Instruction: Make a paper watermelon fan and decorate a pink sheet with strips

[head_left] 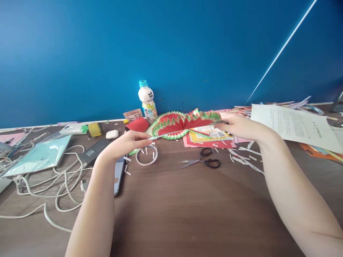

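I see a red, green-edged pleated paper fan (184,123) held spread just above the table (171,207) | left hand (128,142) pinches its left end, right hand (238,126) grips its right end | I judge it light, flimsy and easily creased; hold it by the stacked end folds.

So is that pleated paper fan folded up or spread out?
Spread out: the paper fan arcs open in a half circle, left hand and right hand each holding one end.
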Demonstrator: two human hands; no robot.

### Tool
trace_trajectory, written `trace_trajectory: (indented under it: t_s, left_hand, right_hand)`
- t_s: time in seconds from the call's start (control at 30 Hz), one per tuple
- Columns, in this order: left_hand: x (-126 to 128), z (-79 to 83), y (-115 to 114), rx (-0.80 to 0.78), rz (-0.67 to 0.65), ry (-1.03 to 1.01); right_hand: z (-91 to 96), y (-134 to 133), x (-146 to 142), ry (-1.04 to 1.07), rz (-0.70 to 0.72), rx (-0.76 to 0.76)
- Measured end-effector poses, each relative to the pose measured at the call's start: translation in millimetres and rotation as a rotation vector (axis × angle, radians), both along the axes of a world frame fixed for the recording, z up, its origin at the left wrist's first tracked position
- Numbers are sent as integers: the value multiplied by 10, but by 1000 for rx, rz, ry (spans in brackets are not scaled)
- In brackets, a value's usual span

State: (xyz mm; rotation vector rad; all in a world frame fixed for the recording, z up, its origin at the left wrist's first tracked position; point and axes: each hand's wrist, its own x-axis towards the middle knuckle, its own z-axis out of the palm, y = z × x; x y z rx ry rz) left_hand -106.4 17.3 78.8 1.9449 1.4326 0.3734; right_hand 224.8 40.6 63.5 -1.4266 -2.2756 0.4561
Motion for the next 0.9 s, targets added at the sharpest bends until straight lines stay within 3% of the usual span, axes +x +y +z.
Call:
trace_trajectory:
  t_s: [0.13,0.4,0.53,0.9]
  left_hand:
    - [-24,-57,33,-49,9,-52]
    - [71,-176,75,-55,83,-112]
    - [123,-216,88,-94,44,-139]
    - [426,-244,17,-21,9,88]
  right_hand:
    - [14,-5,-27,-4,50,-14]
    - [-100,13,-110,11,-38,-26]
    - [-83,-28,-202,-19,-28,-99]
    - [-128,-117,-479,-17,56,-73]
